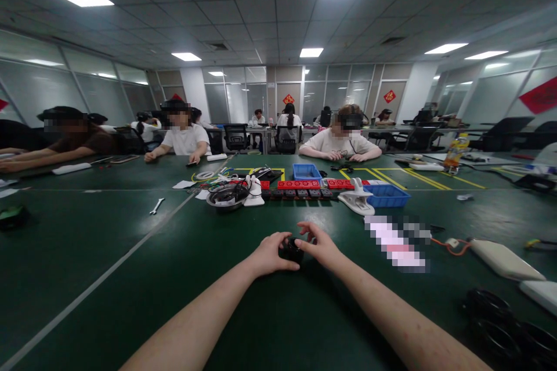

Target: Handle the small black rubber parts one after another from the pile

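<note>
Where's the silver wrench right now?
In the head view, the silver wrench lies on the green table, left of centre, beside the pale line, left of the metal bowl.

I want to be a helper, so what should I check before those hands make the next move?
Left hand at the black object: ok, thumb and fingers reach around it.
Left grip firm: cannot tell.
Right hand closed on the object: not ok, its fingers are spread.
Object flat on the green table: cannot tell, hands partly cover it.
Wrench out of the way: ok, it lies off to the left.
</note>
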A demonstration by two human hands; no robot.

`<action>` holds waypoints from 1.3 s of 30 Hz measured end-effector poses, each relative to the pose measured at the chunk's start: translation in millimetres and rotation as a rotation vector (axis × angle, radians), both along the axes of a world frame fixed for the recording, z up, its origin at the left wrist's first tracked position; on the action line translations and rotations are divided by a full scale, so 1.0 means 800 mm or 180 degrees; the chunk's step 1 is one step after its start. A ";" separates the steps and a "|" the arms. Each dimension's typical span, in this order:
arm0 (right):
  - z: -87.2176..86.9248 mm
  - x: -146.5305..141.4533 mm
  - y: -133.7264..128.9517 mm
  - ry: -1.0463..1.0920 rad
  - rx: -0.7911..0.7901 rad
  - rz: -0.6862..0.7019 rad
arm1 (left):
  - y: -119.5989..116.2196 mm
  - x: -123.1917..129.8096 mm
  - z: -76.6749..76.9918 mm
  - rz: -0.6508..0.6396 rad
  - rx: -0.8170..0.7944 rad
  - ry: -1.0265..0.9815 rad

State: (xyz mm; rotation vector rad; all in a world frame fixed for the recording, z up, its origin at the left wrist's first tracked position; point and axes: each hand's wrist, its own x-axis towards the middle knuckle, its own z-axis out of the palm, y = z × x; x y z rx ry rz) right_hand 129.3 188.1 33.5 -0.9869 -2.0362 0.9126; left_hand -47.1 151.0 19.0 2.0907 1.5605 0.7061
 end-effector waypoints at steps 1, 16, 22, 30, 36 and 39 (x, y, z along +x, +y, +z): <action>-0.002 -0.003 -0.003 -0.0009 0.0154 -0.0154 | -0.002 0.004 -0.001 0.0105 0.0100 0.0079; -0.022 -0.024 -0.027 -0.0400 0.0828 -0.0635 | -0.004 0.025 -0.004 0.0559 0.0472 0.0704; -0.016 -0.019 -0.028 -0.0432 0.0756 -0.0442 | -0.002 0.019 -0.003 0.0397 0.0280 0.0496; -0.011 -0.015 -0.029 -0.0372 0.0661 -0.0263 | 0.001 0.014 -0.009 0.0266 0.0255 0.0334; -0.004 -0.010 -0.025 -0.0372 0.0449 0.0073 | 0.001 0.010 0.000 0.0046 0.0006 0.0194; -0.001 -0.004 -0.021 -0.0357 0.0294 0.0348 | 0.001 0.007 0.003 -0.0007 -0.0125 0.0144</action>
